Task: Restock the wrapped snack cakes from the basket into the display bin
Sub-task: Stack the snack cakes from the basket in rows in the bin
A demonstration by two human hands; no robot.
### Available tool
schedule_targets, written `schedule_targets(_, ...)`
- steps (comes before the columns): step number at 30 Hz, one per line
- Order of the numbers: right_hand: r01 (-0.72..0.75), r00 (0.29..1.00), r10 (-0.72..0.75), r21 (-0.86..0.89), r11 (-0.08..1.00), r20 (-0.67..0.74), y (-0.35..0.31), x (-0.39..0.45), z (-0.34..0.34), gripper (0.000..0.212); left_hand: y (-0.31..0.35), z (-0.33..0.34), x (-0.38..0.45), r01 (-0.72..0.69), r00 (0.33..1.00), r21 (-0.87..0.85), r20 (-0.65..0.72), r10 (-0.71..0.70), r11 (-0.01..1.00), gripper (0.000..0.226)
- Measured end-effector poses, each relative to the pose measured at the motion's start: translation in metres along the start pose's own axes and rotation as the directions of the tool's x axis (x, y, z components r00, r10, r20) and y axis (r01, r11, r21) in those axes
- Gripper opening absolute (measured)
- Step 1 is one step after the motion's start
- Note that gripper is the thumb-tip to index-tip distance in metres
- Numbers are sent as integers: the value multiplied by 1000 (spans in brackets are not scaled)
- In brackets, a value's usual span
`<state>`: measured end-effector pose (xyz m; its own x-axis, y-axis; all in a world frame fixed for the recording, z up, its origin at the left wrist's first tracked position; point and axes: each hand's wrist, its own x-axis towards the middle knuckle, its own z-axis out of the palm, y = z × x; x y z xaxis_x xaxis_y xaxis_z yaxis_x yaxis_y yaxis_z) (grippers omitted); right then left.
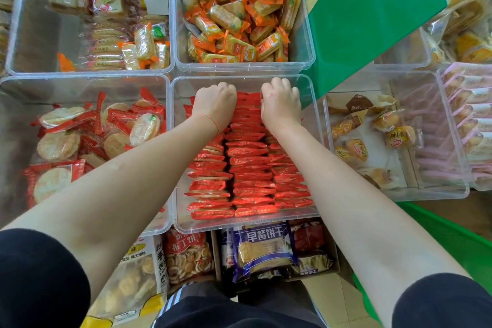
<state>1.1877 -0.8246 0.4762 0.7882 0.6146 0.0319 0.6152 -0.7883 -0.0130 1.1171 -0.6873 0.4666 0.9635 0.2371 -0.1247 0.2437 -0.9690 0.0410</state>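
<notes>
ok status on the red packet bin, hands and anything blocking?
Left hand and right hand both curled onto far end of red wrapped packets. Packets in neat rows in clear display bin. Nothing blocking. Green basket at right.

1. My left hand point(214, 104) and right hand point(281, 104) curl over the far end of the red snack cakes point(247, 168).
2. These stand in rows inside the clear display bin point(314, 141).
3. A green basket point(452, 242) sits right of that bin.

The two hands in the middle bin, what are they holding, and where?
Both left hand and right hand grip the red-wrapped packets at the far row's top edges.
</notes>
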Motion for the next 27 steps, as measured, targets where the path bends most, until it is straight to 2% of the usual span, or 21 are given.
schedule_targets(3,33,994,-21,115,993,-105,-12,-18,1,13,-2,1,1,15,1000,-65,-26,-17,998,14)
schedule_targets(4,75,994,-58,176,982,-98,-17,-24,3,21,-3,1,0,29,999,-98,-30,-32,995,15)
schedule_targets(6,85,990,-113,294,952,79,-28,-37,10,49,-4,2,-6,72,994,-187,-67,-86,980,18)
schedule_targets(7,66,975,-125,301,951,181,-31,-42,16,60,-4,2,-11,90,989,-228,-98,-115,970,19)
schedule_targets(9,63,958,-123,226,972,260,-35,-46,30,70,-3,4,-25,91,973,-284,-179,-146,954,21)
schedule_targets(11,68,958,-112,169,983,264,-37,-46,37,71,-2,9,-43,89,963,-310,-216,-161,947,28)
schedule_targets(12,66,959,-103,146,987,265,-38,-46,38,70,0,13,-51,104,970,-305,-179,-165,947,35)
schedule_targets(16,72,953,-80,40,997,292,-40,-47,35,67,2,27,-67,177,980,-213,124,-153,961,59)
schedule_targets(19,88,935,-111,82,993,338,-36,-43,22,66,-1,21,-60,173,969,-217,210,-127,961,62)
schedule_targets(20,89,933,-125,120,989,338,-33,-43,17,65,-3,16,-59,166,971,-224,209,-119,960,61)
schedule_targets(22,58,958,-105,177,982,267,-20,-49,6,60,-8,6,-64,144,986,-229,115,-120,963,56)
schedule_targets(24,-57,977,17,184,981,214,-1,-66,0,58,-7,-1,-79,145,989,-232,7,-148,962,55)
schedule_targets(25,-127,969,84,179,976,233,8,-77,-1,58,-3,-2,-89,155,987,-240,-2,-160,958,56)
schedule_targets(27,-193,933,133,152,969,335,19,-99,0,58,10,0,-107,200,979,-252,87,-184,947,59)
